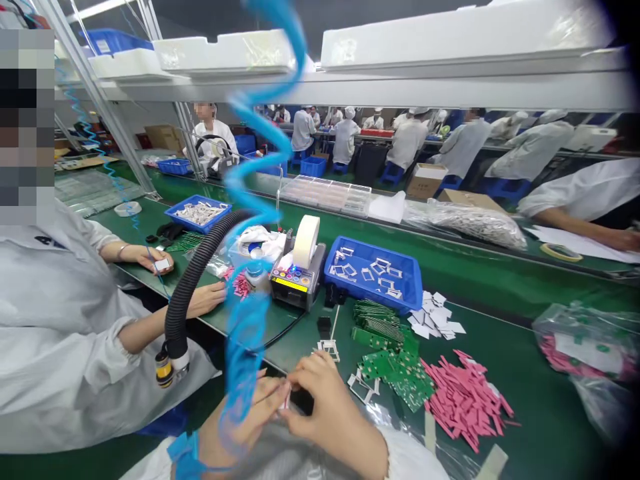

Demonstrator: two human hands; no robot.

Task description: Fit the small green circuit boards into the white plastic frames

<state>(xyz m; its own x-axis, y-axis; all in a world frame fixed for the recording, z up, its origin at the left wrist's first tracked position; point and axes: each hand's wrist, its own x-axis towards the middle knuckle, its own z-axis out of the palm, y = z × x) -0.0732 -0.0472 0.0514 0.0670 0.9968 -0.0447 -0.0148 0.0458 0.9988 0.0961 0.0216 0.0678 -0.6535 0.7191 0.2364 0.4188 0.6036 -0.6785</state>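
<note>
Holding: the left hand and the right hand hold together one small white piece; its exact kind is too small to tell.

Fingers: on both hands they are closed and grip this piece from two sides, and they hide most of it.

Place of piece: between the two hands, just above the near edge of the green counter.

Nearest things: a small white frame lies just beyond the right hand, and a few more white frames lie beside green circuit boards.

Further on counter: a heap of pink strips is right of the boards, and white pieces are behind them. A blue tray carries white frames, and a tape dispenser with a white tape roll stands left of it.

Co-worker: at left, one hand of a person in a white coat holds a small white item.

Above: a blue coiled air tube hangs in front of the view, beside a black corrugated hose.
</note>
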